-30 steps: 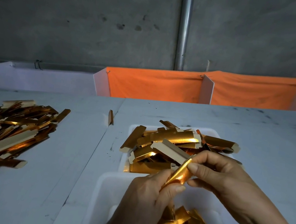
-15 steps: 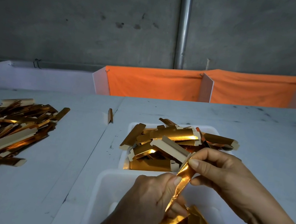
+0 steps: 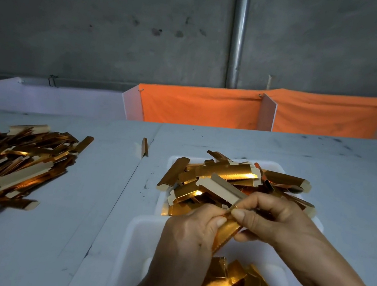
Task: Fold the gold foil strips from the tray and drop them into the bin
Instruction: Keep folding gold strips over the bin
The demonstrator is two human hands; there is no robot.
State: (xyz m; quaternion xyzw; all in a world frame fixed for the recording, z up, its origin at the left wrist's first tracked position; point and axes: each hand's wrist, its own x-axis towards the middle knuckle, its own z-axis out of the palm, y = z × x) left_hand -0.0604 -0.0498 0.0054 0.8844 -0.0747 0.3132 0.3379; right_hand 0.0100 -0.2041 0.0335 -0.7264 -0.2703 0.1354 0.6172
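One gold foil strip (image 3: 226,234), pinched between both hands: left hand (image 3: 189,238) grips its lower length with thumb and curled fingers; right hand (image 3: 275,223) nips the upper end between thumb and forefinger. Beyond the fingertips: white tray (image 3: 274,166) heaped with strips. Beneath the fingers: white bin (image 3: 136,238) holding flat gold pieces. Far left of the fingers: loose strip pile (image 3: 13,160) on the table (image 3: 347,186).

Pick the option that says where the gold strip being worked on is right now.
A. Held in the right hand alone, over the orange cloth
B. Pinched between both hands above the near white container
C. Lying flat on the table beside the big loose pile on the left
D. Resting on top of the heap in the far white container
B: the left hand and right hand both pinch the gold strip, held above the near white container.
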